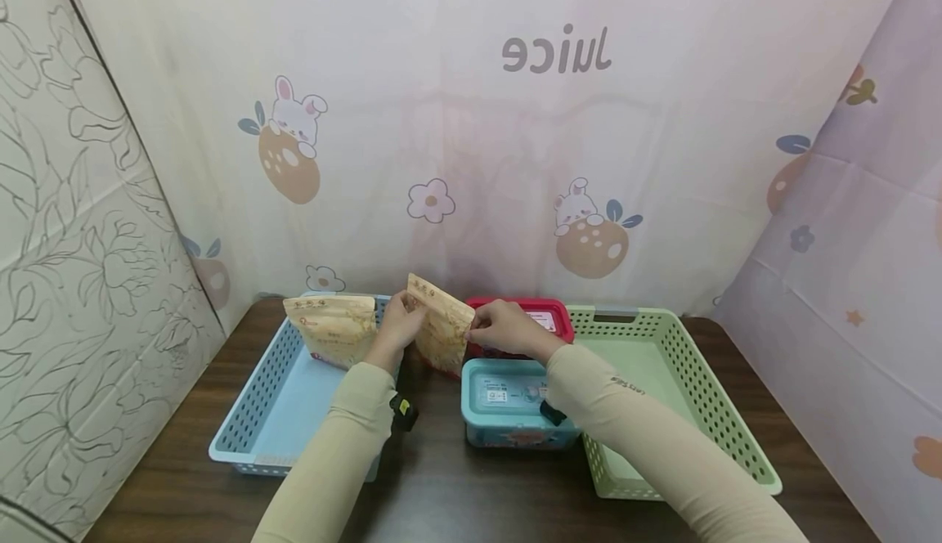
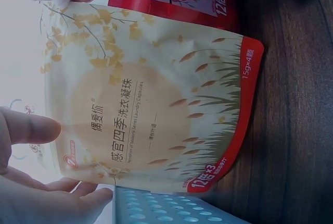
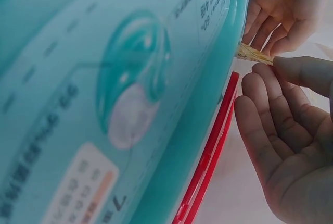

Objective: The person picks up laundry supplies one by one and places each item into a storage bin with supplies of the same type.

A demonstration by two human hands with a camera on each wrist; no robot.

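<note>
A cream pouch of laundry capsules (image 1: 440,332) stands upright between the two hands, over the table between the baskets. My left hand (image 1: 399,324) holds its left edge, thumb on the printed front (image 2: 156,114) and fingers behind. With thumb and fingertips, my right hand (image 1: 509,327) pinches the opposite edge; in the right wrist view only a sliver of the pouch (image 3: 254,54) shows at the fingertips. A second cream pouch (image 1: 334,332) leans at the back of the blue basket (image 1: 257,400), left of my left hand.
A teal lidded box (image 1: 486,422) sits on the brown table (image 1: 423,486) below my right hand. Behind it is a red lidded box (image 1: 561,324), partly covered by that hand. A green basket (image 1: 666,363) stands at the right. A printed curtain (image 1: 471,142) hangs behind the table.
</note>
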